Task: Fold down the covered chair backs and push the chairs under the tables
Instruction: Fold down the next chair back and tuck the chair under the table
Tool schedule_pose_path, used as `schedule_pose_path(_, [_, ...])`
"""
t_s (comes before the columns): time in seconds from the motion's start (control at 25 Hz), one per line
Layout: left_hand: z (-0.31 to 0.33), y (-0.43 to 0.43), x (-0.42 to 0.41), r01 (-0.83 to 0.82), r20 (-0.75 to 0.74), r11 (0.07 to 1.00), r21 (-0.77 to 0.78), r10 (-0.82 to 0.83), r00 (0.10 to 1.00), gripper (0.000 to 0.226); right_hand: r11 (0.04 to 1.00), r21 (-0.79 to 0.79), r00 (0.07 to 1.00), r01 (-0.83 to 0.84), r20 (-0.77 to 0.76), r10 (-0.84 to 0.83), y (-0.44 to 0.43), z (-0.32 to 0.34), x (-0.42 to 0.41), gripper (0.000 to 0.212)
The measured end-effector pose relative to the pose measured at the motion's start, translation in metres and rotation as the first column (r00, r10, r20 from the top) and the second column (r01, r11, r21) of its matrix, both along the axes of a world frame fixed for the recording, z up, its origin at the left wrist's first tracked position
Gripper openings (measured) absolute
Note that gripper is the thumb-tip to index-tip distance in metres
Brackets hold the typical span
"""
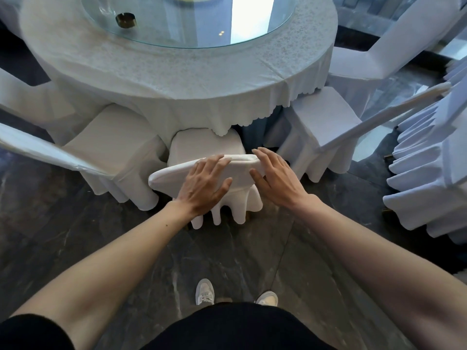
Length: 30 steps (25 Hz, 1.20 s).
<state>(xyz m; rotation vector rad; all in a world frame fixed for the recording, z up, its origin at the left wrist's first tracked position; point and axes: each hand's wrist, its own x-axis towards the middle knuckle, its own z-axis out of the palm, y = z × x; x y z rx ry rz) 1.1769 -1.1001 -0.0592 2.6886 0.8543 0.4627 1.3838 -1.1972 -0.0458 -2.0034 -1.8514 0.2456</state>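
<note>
Head view: left hand (206, 184) flat, fingers spread, pressing white fabric-covered chair back (177, 173); right hand (274, 179) open, fingers extended against its right end. Chair seat (202, 147) partly under round white-clothed table (177, 72).

I see the middle chair (207, 147) flanked closely by the left chair (113, 142) and right chair (326, 120); the tablecloth hem (222, 122) overhangs its seat.
</note>
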Motion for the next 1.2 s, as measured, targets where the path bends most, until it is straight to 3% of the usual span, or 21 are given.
schedule_pose_path(0.68, [0.032,-0.125,0.347,0.302,0.038,0.948,0.102,-0.307,0.951,0.052,0.936,0.114,0.925,0.333,0.153,-0.348,-0.189,0.034,0.293,0.054])
schedule_pose_path(1.2, [0.0,-0.049,0.605,0.344,0.08,0.938,0.034,-0.345,0.935,0.049,0.94,0.049,0.917,0.339,0.207,-0.341,-0.121,0.022,0.534,0.051])
